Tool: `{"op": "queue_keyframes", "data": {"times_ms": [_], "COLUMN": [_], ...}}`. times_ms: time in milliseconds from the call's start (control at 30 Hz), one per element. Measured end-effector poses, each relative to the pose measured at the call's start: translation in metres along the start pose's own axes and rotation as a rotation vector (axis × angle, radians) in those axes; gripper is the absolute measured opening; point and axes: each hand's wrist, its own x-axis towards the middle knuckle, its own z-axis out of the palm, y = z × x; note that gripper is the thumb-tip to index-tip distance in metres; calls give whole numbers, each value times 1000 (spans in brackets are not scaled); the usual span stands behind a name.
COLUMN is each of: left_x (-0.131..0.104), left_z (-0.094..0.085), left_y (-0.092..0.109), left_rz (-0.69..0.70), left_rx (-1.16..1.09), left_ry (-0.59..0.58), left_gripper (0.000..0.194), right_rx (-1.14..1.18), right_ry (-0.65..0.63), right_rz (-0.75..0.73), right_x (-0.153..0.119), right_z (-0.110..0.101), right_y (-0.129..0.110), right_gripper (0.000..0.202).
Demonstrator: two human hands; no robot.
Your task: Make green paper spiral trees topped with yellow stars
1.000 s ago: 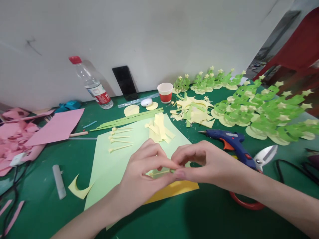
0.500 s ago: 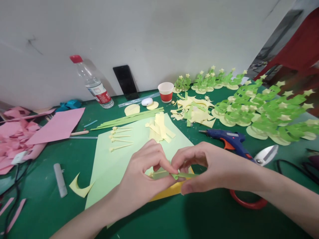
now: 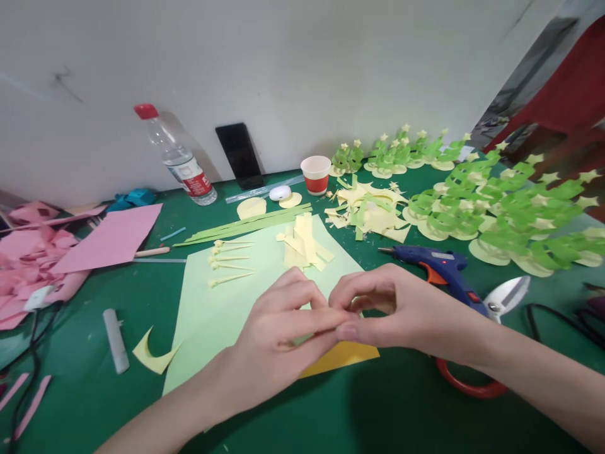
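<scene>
My left hand (image 3: 283,331) and my right hand (image 3: 378,306) meet fingertip to fingertip above the front edge of a pale green sheet (image 3: 212,321). Both are closed in a pinch. A sliver of green paper shows between my left fingers; the rest of it is hidden by the fingers. Under the hands lies a yellow-orange sheet (image 3: 340,358). Thin pale stems with knobbed ends (image 3: 234,257) and a pile of pale yellow strips (image 3: 307,243) rest on the green sheet behind them.
A blue glue gun (image 3: 437,260) and red-handled scissors (image 3: 477,386) lie right. Behind are a bottle (image 3: 191,176), a phone (image 3: 239,154), a paper cup (image 3: 316,175), and paper scraps (image 3: 373,208). Several green paper plants (image 3: 491,208) stand right; pink paper (image 3: 111,239) lies left.
The right fingers have closed in against the left fingertips. The green strip that spanned the gap between the hands is now mostly covered by fingers.
</scene>
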Motion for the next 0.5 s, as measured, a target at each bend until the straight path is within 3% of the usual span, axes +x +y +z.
{"op": "queue_keyframes", "data": {"times_ms": [200, 500], "left_x": [-2, -4], "left_z": [3, 7], "left_y": [0, 0], "left_rz": [-76, -101], "left_rx": [-38, 3], "left_ry": [90, 82], "left_gripper": [12, 26], "right_rx": [-51, -29], "right_ry": [-28, -35], "right_rz": [11, 31], "right_x": [-1, 2], "right_z": [4, 7], "right_y": [1, 4], "right_gripper": [15, 18]}}
